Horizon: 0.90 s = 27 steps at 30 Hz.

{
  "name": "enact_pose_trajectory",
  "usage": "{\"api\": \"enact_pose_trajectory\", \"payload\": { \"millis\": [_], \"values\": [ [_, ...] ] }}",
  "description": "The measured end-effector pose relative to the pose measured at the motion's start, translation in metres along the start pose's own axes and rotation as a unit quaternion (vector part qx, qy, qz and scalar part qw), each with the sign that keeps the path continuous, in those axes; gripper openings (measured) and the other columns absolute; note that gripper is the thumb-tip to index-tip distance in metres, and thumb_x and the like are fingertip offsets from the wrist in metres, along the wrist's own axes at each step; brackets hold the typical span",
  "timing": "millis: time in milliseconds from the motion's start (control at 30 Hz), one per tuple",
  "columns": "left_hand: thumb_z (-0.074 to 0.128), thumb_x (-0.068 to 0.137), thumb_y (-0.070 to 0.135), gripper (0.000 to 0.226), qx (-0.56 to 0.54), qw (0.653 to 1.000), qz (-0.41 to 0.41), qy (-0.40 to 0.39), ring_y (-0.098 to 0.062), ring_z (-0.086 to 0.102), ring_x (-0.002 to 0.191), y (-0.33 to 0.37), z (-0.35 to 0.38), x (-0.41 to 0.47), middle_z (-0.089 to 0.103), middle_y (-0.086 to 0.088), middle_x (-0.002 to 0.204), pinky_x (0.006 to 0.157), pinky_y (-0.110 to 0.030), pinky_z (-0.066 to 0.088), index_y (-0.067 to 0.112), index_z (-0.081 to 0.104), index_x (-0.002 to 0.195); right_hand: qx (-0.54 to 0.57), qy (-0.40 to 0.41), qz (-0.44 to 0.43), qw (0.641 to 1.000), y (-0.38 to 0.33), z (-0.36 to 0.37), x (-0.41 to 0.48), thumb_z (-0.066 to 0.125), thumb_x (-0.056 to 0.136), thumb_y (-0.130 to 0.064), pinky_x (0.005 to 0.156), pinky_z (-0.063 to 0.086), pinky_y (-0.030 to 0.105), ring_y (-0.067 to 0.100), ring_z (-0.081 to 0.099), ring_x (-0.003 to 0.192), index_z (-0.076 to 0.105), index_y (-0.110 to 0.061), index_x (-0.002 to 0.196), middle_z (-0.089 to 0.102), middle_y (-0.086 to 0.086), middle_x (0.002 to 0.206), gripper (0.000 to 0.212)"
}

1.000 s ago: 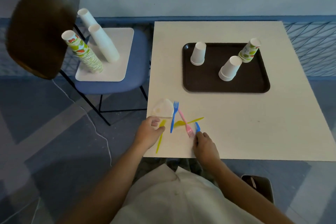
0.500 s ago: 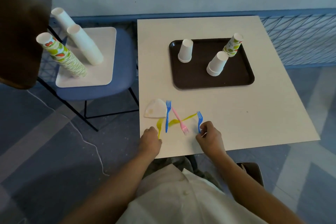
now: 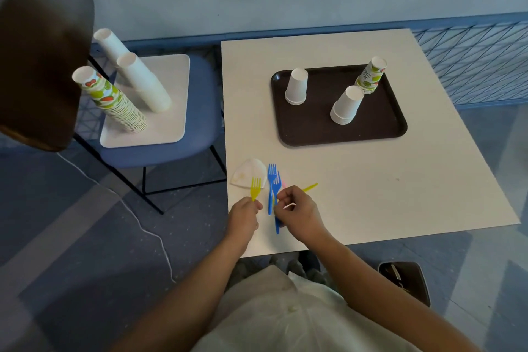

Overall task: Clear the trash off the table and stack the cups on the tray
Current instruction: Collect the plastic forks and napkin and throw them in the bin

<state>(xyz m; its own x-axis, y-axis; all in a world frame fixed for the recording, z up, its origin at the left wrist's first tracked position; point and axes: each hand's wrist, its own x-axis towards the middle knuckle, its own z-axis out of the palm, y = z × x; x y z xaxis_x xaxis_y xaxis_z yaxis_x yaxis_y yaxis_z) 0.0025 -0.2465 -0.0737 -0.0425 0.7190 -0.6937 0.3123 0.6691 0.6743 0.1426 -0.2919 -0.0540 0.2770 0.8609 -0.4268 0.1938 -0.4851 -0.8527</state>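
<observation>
The left hand (image 3: 244, 217) pinches a yellow fork (image 3: 255, 187) by its handle — the right hand (image 3: 298, 213) grips a blue fork (image 3: 277, 226), both near the tray (image 3: 314, 134).

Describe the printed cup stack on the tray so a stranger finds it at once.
On the white table lies a dark tray with three upside-down cup stacks. The printed stack stands at its far right corner, behind a white stack. It alone there has green print; the other two are plain white.
</observation>
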Motion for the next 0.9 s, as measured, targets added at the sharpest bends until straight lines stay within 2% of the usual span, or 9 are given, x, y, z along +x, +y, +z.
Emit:
{"api": "enact_pose_trajectory", "payload": {
  "millis": [133, 233, 367, 467, 567, 667, 733, 800, 900],
  "values": [
    [0.046, 0.096, 0.018, 0.028, -0.071, 0.997, -0.033, -0.014, -0.017, 0.040, 0.061, 0.010, 0.000, -0.002, 0.048, -0.001, 0.074, 0.054, -0.029, 0.034, 0.019, 0.068, 0.078, 0.007, -0.015, -0.013, 1.000, -0.008, 0.016, 0.002, 0.069, 0.085, -0.005, 0.062, 0.061, 0.035, 0.029, 0.073, 0.066, 0.063, -0.016, 0.092, 0.068, 0.009, 0.088, 0.014],
    [0.046, 0.101, 0.032, 0.036, -0.070, 0.996, -0.013, -0.048, -0.017, 0.051, 0.056, 0.013, 0.002, -0.003, 0.059, 0.000, 0.068, 0.054, -0.027, 0.040, 0.018, 0.066, 0.074, 0.003, -0.029, -0.020, 0.999, -0.010, 0.022, 0.004, 0.070, 0.088, -0.005, 0.064, 0.062, 0.038, 0.029, 0.072, 0.068, 0.062, -0.011, 0.088, 0.068, 0.010, 0.084, 0.010],
    [0.046, 0.097, 0.043, 0.039, -0.057, 0.997, 0.016, -0.053, -0.022, 0.062, 0.072, 0.012, 0.004, -0.004, 0.067, -0.015, 0.082, 0.072, -0.042, 0.051, 0.012, 0.069, 0.090, -0.013, -0.047, -0.022, 0.999, -0.012, 0.023, 0.008, 0.070, 0.088, -0.002, 0.062, 0.062, 0.034, 0.018, 0.068, 0.061, 0.057, -0.013, 0.080, 0.066, 0.009, 0.073, 0.018],
    [0.041, 0.107, 0.033, 0.036, -0.022, 0.998, 0.026, -0.047, -0.019, 0.061, 0.078, 0.017, 0.004, -0.005, 0.064, -0.008, 0.083, 0.079, -0.040, 0.052, 0.010, 0.066, 0.094, -0.059, -0.051, -0.035, 0.996, -0.011, 0.021, 0.016, 0.071, 0.088, -0.004, 0.060, 0.059, 0.028, 0.016, 0.068, 0.060, 0.055, -0.015, 0.076, 0.068, 0.010, 0.073, 0.024],
    [0.036, 0.109, 0.032, 0.039, -0.002, 0.999, 0.035, -0.038, -0.013, 0.052, 0.066, 0.018, 0.004, -0.005, 0.057, 0.000, 0.073, 0.066, -0.032, 0.042, 0.015, 0.061, 0.084, -0.103, -0.059, -0.060, 0.991, -0.011, 0.020, 0.023, 0.073, 0.086, -0.007, 0.065, 0.060, 0.033, 0.025, 0.068, 0.066, 0.052, -0.019, 0.072, 0.064, 0.002, 0.069, 0.028],
    [0.035, 0.108, 0.042, 0.041, -0.026, 0.999, 0.017, -0.012, -0.013, 0.043, 0.064, 0.016, 0.002, -0.001, 0.053, 0.002, 0.074, 0.067, -0.032, 0.036, 0.020, 0.059, 0.082, -0.131, -0.070, -0.107, 0.983, -0.012, 0.014, 0.032, 0.072, 0.085, -0.014, 0.067, 0.054, 0.031, 0.021, 0.062, 0.067, 0.054, -0.020, 0.074, 0.063, -0.004, 0.071, 0.022],
    [0.036, 0.108, 0.045, 0.043, -0.062, 0.998, 0.004, 0.002, -0.013, 0.034, 0.059, 0.015, 0.001, 0.000, 0.043, 0.000, 0.071, 0.058, -0.029, 0.031, 0.020, 0.049, 0.076, -0.147, -0.050, -0.099, 0.983, -0.009, 0.006, 0.045, 0.068, 0.082, -0.014, 0.068, 0.052, 0.036, 0.021, 0.058, 0.067, 0.054, -0.017, 0.077, 0.063, -0.001, 0.073, 0.015],
    [0.037, 0.110, 0.044, 0.042, -0.090, 0.996, -0.013, 0.007, -0.010, 0.027, 0.052, 0.017, -0.001, -0.001, 0.033, 0.001, 0.066, 0.048, -0.023, 0.025, 0.018, 0.044, 0.077, -0.224, -0.035, -0.065, 0.972, -0.003, -0.006, 0.061, 0.064, 0.083, -0.017, 0.068, 0.048, 0.036, 0.022, 0.056, 0.074, 0.054, -0.015, 0.086, 0.060, 0.000, 0.081, 0.011],
    [0.036, 0.110, 0.045, 0.045, -0.105, 0.994, -0.032, 0.011, -0.007, 0.028, 0.042, 0.021, -0.001, -0.008, 0.031, 0.004, 0.060, 0.039, -0.018, 0.024, 0.019, 0.042, 0.075, -0.386, -0.055, -0.033, 0.920, 0.009, -0.019, 0.081, 0.063, 0.091, -0.032, 0.073, 0.048, 0.035, 0.027, 0.059, 0.095, 0.054, -0.014, 0.111, 0.056, 0.003, 0.105, 0.027]
  ]
}}
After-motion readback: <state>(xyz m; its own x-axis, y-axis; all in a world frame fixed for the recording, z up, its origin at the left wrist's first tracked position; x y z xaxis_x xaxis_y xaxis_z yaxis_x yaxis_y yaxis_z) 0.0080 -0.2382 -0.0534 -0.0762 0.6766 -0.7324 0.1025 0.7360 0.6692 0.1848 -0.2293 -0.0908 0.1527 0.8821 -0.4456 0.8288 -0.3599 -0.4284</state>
